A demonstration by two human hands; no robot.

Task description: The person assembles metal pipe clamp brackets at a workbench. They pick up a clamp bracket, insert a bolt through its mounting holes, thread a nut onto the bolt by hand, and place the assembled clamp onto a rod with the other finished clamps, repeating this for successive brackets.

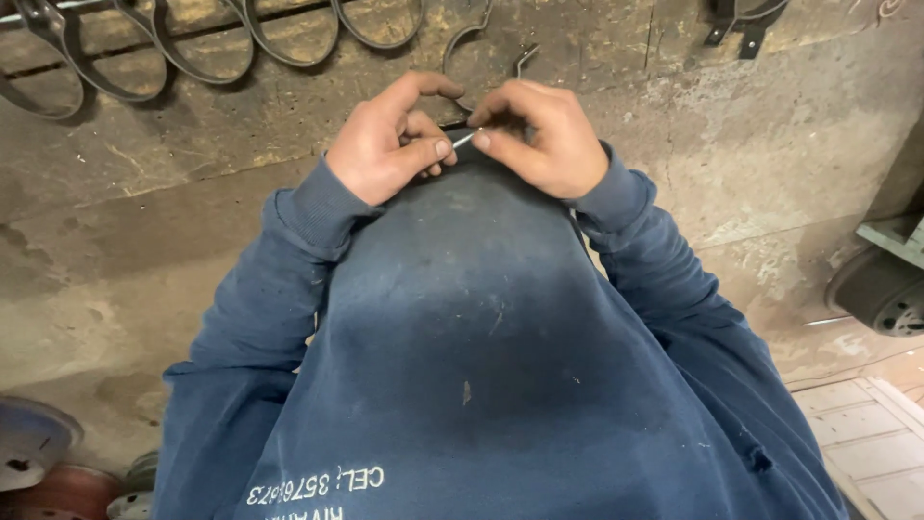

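Looking straight down my dark blue sweatshirt [481,327], I see both hands meeting at its lower hem. My left hand [390,140] and my right hand [539,135] pinch a small thin metal piece [464,140], like a pin or short wire, between thumbs and forefingers. The fingers of both hands are curled tight around it. A dark curved metal clamp [481,48] lies on the floor just beyond my fingers, partly hidden by them.
Several dark metal rings [202,43] lie in a row on the stained concrete floor [135,250] at the top. A black wheel [881,289] stands at the right edge. Round discs [34,443] sit at bottom left, pale tiles [866,443] at bottom right.
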